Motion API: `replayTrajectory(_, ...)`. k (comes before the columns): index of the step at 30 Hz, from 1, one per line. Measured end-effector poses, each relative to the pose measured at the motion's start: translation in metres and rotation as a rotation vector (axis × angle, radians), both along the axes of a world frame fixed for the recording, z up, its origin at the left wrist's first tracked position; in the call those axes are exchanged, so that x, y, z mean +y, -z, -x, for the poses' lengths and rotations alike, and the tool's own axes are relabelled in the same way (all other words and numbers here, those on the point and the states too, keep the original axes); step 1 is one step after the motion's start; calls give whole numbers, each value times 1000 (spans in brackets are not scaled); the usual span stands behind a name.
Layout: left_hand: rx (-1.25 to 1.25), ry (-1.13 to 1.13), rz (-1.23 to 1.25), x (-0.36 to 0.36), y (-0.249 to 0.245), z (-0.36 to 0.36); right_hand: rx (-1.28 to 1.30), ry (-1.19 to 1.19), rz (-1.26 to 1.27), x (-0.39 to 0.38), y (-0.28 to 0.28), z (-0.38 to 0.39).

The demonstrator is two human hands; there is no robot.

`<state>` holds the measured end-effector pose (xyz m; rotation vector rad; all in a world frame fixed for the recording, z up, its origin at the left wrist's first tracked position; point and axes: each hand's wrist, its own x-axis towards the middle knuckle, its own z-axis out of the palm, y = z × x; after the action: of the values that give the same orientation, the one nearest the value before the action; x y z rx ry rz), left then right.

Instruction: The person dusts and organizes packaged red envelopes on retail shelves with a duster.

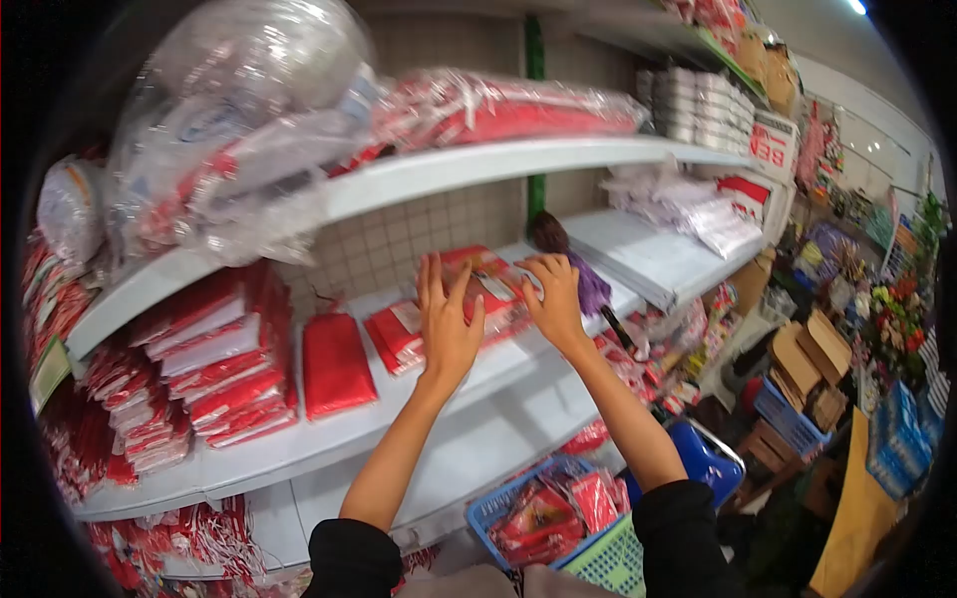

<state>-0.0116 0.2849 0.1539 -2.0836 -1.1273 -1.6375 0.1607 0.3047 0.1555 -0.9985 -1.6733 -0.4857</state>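
Note:
My left hand (451,329) reaches over the middle shelf, fingers spread, its palm side against a red and white plastic-wrapped packet (394,334). To its right, my right hand (556,299) has its fingers curved and apart at the edge of other clear-wrapped red packets (488,269). These packets lie flat between my two hands. A single folded red packet (337,367) lies left of my left hand. Just beyond my right hand is a purple thing with a dark brown top (588,281), partly hidden by the hand.
Stacked red and white packets (224,369) fill the shelf's left. The upper shelf (478,164) holds large plastic-wrapped bundles. Below stand a blue basket (480,513) of red packets, a green basket (610,558) and a blue chair (698,453). Cardboard boxes (797,359) stand at right.

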Motion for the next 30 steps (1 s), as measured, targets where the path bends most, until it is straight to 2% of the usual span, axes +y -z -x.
replayTrajectory(3, 19, 161, -36, -58, 4, -22, -22, -45, -91, -55, 5, -12)
replayTrajectory(6, -6, 264, -76, -96, 43, -45, -16, -13, -100, -108, 35, -32)
replayTrajectory(8, -8, 314, -7, -112, 84, -62, 11, 19, -63, -136, 67, -47)
replayTrajectory(13, 44, 430, 345, -141, 196, -89, 106, 156, 323, -188, 174, -83)
replayTrajectory(14, 73, 444, 414, -146, 217, -90, 91, 209, 472, -197, 201, -89)
replayTrajectory(17, 149, 439, 624, -161, 286, -90, 114, 243, 689, -223, 292, -104)
replayTrajectory(20, 196, 398, 826, -175, 360, -84, 190, 114, 949, -254, 344, -106)
replayTrajectory(23, 209, 363, 995, -188, 424, -74, 125, 107, 1112, -276, 392, -100)
replayTrajectory(26, 199, 310, 1172, -196, 471, -71, 80, 95, 1159, -284, 428, -91)
replayTrajectory(30, 197, 252, 1281, -203, 502, -73, -30, 187, 1200, -276, 447, -82)
